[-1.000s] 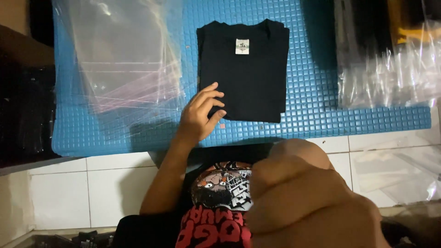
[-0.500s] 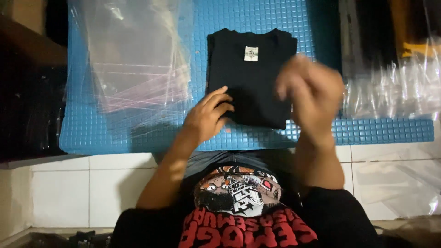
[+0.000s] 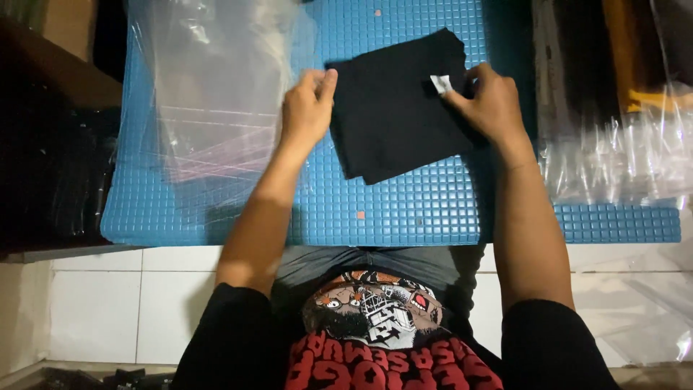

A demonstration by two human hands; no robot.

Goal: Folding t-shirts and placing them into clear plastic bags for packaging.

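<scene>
Standing close, you see the person's printed black shirt nearest, above a strip of white tiles (image 3: pixel 94 303), and both bare forearms stretch out over a blue gridded mat (image 3: pixel 404 209) that covers the surface. On the mat lies a folded black T-shirt (image 3: pixel 393 119), turned at a slight angle, its small white neck label (image 3: pixel 440 84) showing near the right edge. The left hand (image 3: pixel 307 108) rests against the garment's left edge, its fingers (image 3: pixel 323 81) held together and laid flat on the cloth. The right hand (image 3: pixel 491 101) sits on the garment's right side just beside the label, its fingers (image 3: pixel 456 98) pressed together onto the fabric; whether they pinch a fold I cannot tell. Left of the garment, partly under the left wrist, lies a stack of clear plastic bags (image 3: pixel 209 94), flat and seemingly empty, with pinkish strips across them. Farther right, at the mat's edge, more clear bags (image 3: pixel 613 144) hold dark folded clothing, with a yellow piece (image 3: pixel 650 97) showing through.
</scene>
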